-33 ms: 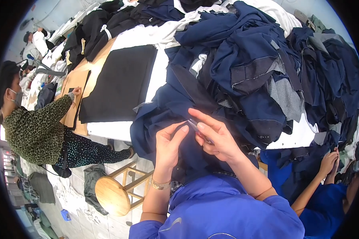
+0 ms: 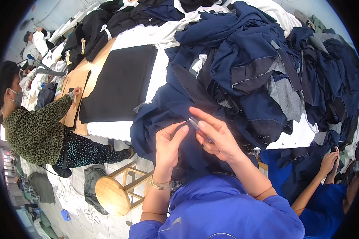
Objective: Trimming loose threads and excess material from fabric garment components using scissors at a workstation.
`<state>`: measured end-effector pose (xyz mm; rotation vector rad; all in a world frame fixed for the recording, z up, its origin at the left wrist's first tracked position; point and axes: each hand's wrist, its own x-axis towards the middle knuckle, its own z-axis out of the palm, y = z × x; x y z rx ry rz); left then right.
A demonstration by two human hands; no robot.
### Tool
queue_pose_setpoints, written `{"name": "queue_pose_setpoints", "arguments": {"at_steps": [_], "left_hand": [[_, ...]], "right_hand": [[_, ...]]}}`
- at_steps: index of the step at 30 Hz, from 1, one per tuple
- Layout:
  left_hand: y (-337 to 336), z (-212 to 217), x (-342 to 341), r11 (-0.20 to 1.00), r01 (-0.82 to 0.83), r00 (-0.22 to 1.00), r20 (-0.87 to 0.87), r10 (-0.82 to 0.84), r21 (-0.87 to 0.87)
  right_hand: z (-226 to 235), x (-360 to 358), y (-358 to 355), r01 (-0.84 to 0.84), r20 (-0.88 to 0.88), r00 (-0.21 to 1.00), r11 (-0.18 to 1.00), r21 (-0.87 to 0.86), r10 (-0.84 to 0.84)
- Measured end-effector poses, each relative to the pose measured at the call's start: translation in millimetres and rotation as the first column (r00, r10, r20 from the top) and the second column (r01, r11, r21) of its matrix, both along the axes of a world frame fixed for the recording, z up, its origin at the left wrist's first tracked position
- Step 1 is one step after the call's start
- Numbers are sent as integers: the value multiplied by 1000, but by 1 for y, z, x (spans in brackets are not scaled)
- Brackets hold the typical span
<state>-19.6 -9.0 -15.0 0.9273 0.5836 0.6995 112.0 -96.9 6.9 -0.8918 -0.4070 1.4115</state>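
My left hand [image 2: 168,144] is closed in a pinch, thumb against forefinger. A tiny pale bit shows at its fingertips, too small to name. Close beside it, my right hand [image 2: 221,140] is wrapped round a pair of thread snips [image 2: 194,122], with metal blades and a bit of red showing between the fingers. Its forefinger stretches out past the blades, whose tips point toward the left fingertips. Below and behind both hands, navy cloth [image 2: 153,119] drapes off the table edge toward my lap. A large heap of navy garments [image 2: 243,51] rises just beyond.
Left of the heap lies a folded black cloth stack [image 2: 119,85] on the white-covered table [image 2: 107,129]. A person in a leopard-print top [image 2: 36,127] stands at left, by a wooden stool [image 2: 112,196]. Another person's hands [image 2: 329,163] work at the right.
My right hand and the snips have shifted very slightly to the right, a touch away from the left fingertips. The left hand stays in place.
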Motion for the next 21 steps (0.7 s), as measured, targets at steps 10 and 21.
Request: {"name": "queue_pose_setpoints", "arguments": {"at_steps": [10, 21], "left_hand": [[1, 3, 1, 1000, -17, 1000, 1, 17, 9], [1, 3, 0, 999, 2, 999, -33, 0, 41]], "right_hand": [[2, 8, -1, -7, 338, 941, 999, 46, -9], [4, 5, 1, -32, 175, 984, 999, 12, 30]]}}
